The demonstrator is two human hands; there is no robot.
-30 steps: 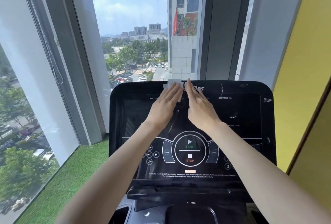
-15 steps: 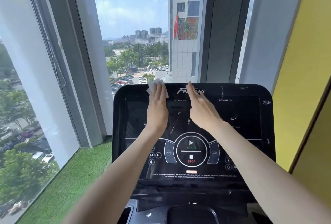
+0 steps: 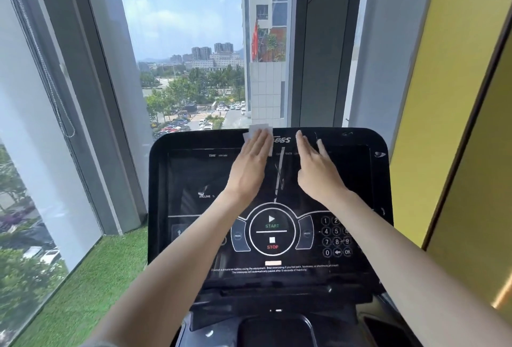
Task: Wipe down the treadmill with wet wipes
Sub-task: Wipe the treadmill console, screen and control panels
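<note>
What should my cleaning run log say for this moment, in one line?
phase: wiping | left hand: presses white wet wipe flat on top edge of black treadmill console | right hand: fingers straight, on console, no wipe

start (image 3: pixel 272 226), stop (image 3: pixel 272 247) on treadmill console (image 3: pixel 360 180)

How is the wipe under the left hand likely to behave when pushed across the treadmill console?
The wet wipe looks thin and sheet-like, so probably floppy and very light. Under the flat left hand it should slide easily on the glossy console, though it may bunch if pressure eases.
</note>
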